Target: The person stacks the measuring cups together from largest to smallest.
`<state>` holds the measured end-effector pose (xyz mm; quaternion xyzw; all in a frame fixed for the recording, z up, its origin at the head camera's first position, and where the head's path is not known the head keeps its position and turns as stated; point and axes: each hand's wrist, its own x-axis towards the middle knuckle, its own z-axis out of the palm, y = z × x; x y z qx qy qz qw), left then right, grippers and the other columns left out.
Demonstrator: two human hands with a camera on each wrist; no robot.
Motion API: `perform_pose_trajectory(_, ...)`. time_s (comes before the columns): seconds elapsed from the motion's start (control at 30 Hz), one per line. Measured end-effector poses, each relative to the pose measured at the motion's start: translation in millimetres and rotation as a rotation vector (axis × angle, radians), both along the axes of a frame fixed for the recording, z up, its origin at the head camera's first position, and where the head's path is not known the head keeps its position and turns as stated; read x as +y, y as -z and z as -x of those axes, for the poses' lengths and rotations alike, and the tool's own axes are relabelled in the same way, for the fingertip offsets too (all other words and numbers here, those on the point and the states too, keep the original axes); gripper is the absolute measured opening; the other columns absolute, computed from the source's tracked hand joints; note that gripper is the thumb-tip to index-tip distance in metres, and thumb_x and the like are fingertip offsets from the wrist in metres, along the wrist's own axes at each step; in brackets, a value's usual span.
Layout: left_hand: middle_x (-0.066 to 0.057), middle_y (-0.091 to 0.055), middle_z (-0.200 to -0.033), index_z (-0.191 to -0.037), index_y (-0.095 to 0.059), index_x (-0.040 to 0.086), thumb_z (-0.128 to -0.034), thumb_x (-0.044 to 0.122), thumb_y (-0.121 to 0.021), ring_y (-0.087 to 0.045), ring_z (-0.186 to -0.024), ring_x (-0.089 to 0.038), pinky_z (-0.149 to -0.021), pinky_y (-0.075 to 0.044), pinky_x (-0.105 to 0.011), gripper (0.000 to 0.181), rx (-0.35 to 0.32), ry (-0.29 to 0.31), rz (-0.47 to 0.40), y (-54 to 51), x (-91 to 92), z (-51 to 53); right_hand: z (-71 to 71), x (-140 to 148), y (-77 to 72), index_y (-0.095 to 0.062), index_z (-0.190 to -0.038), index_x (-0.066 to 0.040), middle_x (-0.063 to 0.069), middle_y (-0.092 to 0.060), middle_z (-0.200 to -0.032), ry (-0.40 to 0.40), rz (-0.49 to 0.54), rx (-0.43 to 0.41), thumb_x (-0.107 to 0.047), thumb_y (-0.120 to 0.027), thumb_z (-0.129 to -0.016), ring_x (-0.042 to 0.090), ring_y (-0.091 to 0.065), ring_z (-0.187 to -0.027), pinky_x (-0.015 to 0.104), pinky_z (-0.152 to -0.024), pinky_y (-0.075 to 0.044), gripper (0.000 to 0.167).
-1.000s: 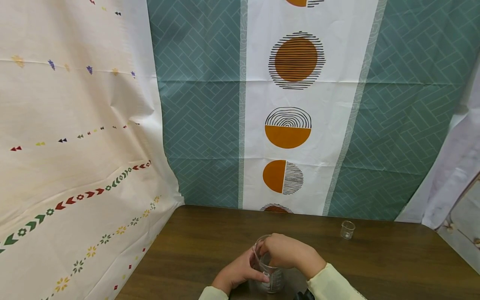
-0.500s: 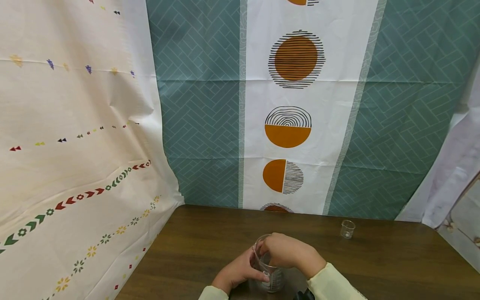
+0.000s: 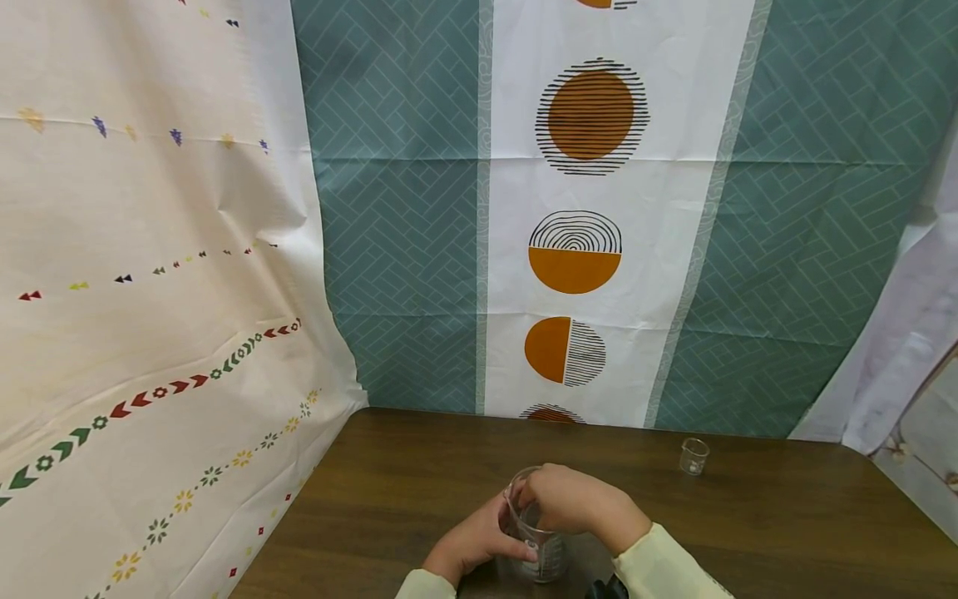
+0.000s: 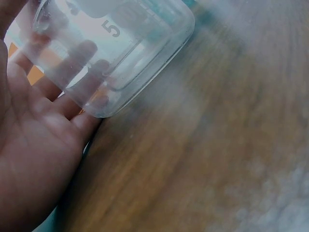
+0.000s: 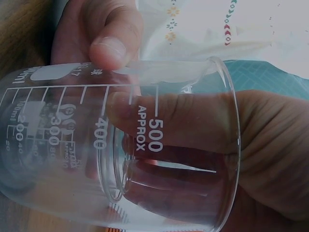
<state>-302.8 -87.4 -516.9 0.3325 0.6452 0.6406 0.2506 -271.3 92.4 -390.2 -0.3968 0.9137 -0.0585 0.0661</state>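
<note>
"What's being handled?"

"A large beaker (image 3: 550, 556) of clear glass, at the near edge of the view over the desk (image 3: 404, 466). I can't tell whether its base touches the wood."

"How does it look?"

"Colourless, with a rounded bottom edge and a thin, flared lip. White print runs up the wall: graduation lines, the numbers 200, 300, 400 and 500, and the word APPROX beneath the topmost."

"Anything inside?"

"Yes, a smaller beaker (image 5: 82, 176), also clear, with its own fine white scale. Its rim sits below the big one's mouth, about level with the 400 mark."

"And the hands?"

"The left hand (image 3: 479, 541) is wrapped around the outside of the large beaker, thumb on the near wall. The right hand (image 3: 580, 502) dips through the mouth, thumb and fingers pinching the smaller one's rim."

"Anything else on the desk?"

"A little glass beaker (image 3: 693, 458), upright toward the back right, well apart from both hands."
</note>
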Motion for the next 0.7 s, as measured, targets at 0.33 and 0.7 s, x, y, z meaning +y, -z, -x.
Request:
perform_pose_trajectory(0.33, 0.005, -0.033, -0.155, -0.149, -0.031, 0.029, -0.0826, 0.014, -0.077, -0.034, -0.140, -0.013, -0.110, -0.036, -0.025, 0.081, 0.021, 0.009, -0.009, -3.4, 0.6, -1.4, -2.1, -0.9, -2.2, -0.076, -0.087, -0.020, -0.013, -0.070, -0.083, -0.004, 0.004, 0.010, -0.013, -0.082, -0.074, 0.000, -0.055, -0.074, 0.024, -0.081, -0.051, 0.016)
perform_pose_trajectory(0.7, 0.004, -0.034, -0.155, -0.149, -0.031, 0.028, -0.0832, 0.015, -0.076, -0.036, -0.139, -0.013, -0.110, -0.037, -0.027, 0.080, 0.008, 0.018, -0.017, -4.2, 0.7, -2.2, -2.2, -0.7, -1.7, -0.076, -0.090, -0.020, -0.012, -0.071, -0.086, 0.012, 0.009, -0.009, -0.013, -0.082, -0.074, 0.003, -0.059, -0.079, 0.025, -0.082, -0.052, 0.018)
